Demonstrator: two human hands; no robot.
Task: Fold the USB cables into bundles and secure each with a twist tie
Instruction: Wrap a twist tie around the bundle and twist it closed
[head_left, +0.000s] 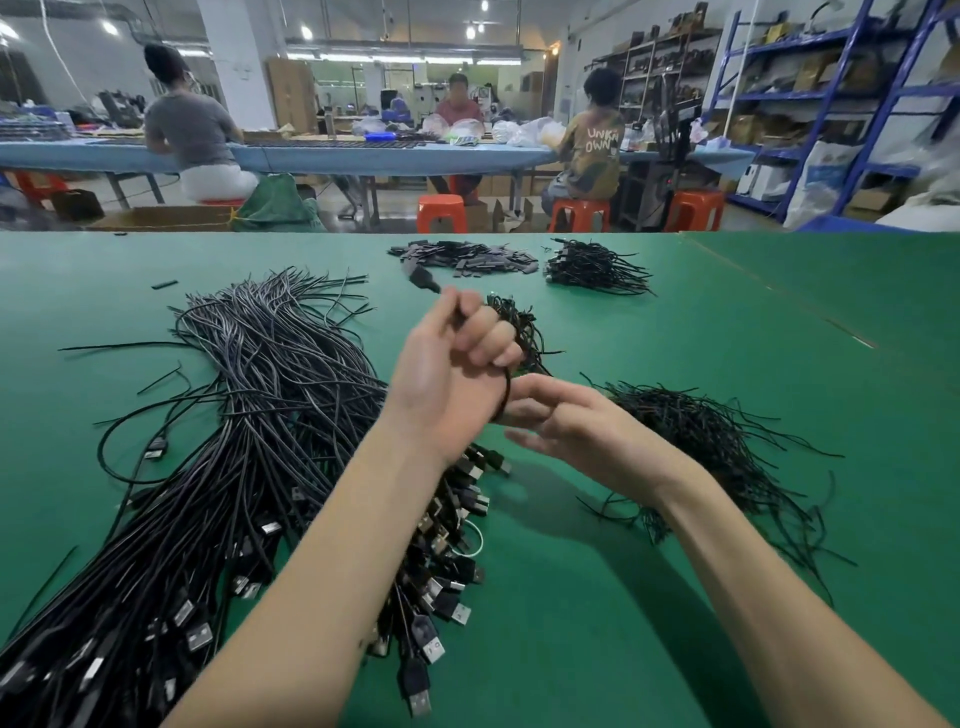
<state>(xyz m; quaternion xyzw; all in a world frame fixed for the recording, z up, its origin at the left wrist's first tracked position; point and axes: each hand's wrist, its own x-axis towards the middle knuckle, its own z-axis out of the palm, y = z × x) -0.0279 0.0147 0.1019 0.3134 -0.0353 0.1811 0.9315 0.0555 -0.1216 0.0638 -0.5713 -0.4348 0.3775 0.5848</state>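
Observation:
My left hand (457, 358) is a closed fist around a folded black USB cable (506, 397), raised above the green table (597, 597); the cable's plug end (422, 275) sticks out past the fist. My right hand (576, 426) sits just below and right of it, fingers partly spread, thumb and forefinger touching the cable's loop. A big heap of loose USB cables (249, 415) covers the left of the table, plugs toward me. A pile of thin black twist ties (711, 447) lies to the right, under my right wrist.
Tied bundles (597, 267) and a small tangle (524, 327) lie further back, next to a row of flat black pieces (467, 257). Beyond the table's far edge, three people sit on orange stools (441, 213) at a blue bench; blue shelving (831, 104) stands at the right.

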